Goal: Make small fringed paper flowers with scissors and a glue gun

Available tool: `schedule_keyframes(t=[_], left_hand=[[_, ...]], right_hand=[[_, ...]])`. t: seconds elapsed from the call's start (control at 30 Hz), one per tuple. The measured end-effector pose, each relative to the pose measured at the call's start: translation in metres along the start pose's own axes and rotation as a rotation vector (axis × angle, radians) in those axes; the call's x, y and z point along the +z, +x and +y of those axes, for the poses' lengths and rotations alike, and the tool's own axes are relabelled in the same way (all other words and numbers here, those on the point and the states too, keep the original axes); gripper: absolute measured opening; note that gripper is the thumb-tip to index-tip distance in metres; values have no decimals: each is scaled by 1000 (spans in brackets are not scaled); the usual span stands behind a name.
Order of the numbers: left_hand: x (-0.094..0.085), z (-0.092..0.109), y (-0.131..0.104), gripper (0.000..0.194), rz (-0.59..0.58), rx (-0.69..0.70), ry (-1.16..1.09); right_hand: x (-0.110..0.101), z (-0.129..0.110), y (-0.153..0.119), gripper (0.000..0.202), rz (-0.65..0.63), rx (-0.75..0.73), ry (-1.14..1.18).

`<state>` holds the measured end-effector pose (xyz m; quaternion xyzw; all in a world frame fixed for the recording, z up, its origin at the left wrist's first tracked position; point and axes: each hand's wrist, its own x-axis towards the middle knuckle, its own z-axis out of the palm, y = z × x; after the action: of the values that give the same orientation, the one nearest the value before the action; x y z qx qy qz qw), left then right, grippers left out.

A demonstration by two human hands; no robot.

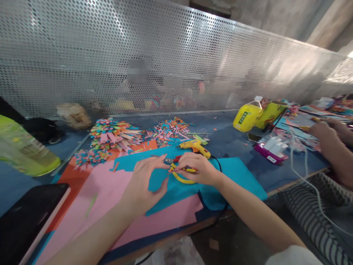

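My right hand (pixel 197 168) is closed in a pinch on a thin reddish strip (pixel 175 170), whose material I cannot make out. Facing it, my left hand (pixel 146 182) has thumb and fingers apart, with nothing visible between them. Below and behind my right hand lies a tool with a metal head (pixel 167 161) and red and yellow parts, partly hidden by the fingers. A yellow glue gun (pixel 196 147) rests just beyond. Under both hands are sheets of blue paper (pixel 231 176) and pink paper (pixel 107 187).
Fringed paper-strip pieces (pixel 110 132) and a heap of cut strips (pixel 171 129) lie behind. A phone (pixel 33 217) and green bottle (pixel 24 151) stand left. To the right are a yellow bottle (pixel 246 117), a purple box (pixel 271 154), a white cable (pixel 292 162) and another person's arm (pixel 331 147).
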<state>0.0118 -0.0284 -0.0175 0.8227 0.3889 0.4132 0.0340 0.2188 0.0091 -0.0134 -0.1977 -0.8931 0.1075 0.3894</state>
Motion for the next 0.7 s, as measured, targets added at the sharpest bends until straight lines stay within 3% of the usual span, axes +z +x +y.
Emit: schedule_keyframes(t=[0.13,0.33,0.7], left_hand=[[0,3,1,23,-12,-105,-134],[0,3,3,31,12,-302,-470],[10,-4,4,43,-34,-483,-618]], right_hand=[[3,-1,1,10,36,93,111],[4,0,2,14,-29,210,151],[3,-1,3,10,-72,248,213]])
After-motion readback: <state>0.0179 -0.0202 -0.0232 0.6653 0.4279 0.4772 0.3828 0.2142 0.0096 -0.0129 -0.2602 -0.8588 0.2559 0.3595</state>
